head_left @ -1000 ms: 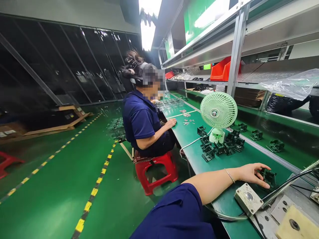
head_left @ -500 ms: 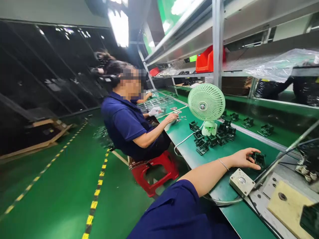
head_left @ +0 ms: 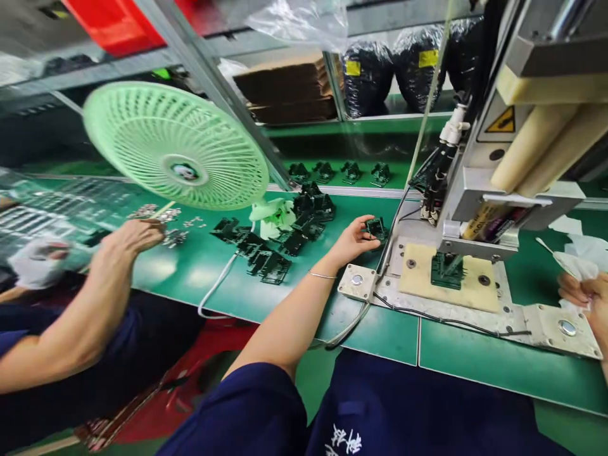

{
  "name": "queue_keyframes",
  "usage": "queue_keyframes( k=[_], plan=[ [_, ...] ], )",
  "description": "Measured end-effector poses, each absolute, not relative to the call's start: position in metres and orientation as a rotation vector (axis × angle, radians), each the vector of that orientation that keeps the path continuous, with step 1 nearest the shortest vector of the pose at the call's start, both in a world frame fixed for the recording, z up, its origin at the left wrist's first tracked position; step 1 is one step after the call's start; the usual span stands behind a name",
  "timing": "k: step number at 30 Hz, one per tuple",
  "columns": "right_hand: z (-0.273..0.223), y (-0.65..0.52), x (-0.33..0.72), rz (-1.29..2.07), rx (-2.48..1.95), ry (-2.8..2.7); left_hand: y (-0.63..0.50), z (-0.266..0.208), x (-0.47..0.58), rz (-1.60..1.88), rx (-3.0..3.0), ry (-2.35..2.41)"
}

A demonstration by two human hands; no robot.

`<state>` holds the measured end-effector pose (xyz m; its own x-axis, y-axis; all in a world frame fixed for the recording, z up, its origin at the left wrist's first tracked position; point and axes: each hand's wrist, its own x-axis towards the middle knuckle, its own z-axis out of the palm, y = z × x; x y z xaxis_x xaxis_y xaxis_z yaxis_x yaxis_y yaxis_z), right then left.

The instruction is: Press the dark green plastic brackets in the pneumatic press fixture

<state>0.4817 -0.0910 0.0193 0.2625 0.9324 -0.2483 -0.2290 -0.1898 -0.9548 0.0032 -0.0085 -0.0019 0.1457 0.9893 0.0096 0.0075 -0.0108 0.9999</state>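
Observation:
My left hand (head_left: 355,242) is closed around a small black plastic frame-like part (head_left: 377,229), thumb and fingers at its left side, just above or on the green bench. At the right edge my right hand (head_left: 584,296), cut off by the frame, pinches a crumpled white cloth or tissue (head_left: 578,254). A thin white stick (head_left: 544,247) pokes out beside the cloth. Between my hands stands a press machine (head_left: 479,196), with a similar dark part (head_left: 447,272) on its cream-coloured base plate (head_left: 413,278) under the press head.
Metal boxes with round buttons (head_left: 356,280) sit at both ends of the press base. A green fan (head_left: 183,161) stands left among several black parts (head_left: 266,263). A co-worker's bare arm (head_left: 104,278) and gloved hand (head_left: 35,259) are further left. Black bags (head_left: 368,76) fill the shelf.
The view has swung right and down, bringing the press, my right hand and the white cloth into sight. My left hand still grips the black part near the button box.

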Motion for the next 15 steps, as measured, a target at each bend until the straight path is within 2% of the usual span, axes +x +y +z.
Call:
queue_keyframes(
  k=[4, 15],
  plan=[
    [0.020, -0.086, 0.473, 1.168, -1.429, -0.698, -0.010, 0.002, 0.004, 1.094, 1.299, 1.156],
    [0.026, -0.087, 0.483, 1.349, -1.365, -0.682, -0.013, 0.008, 0.005, 1.066, 1.351, 1.173]
  ],
)
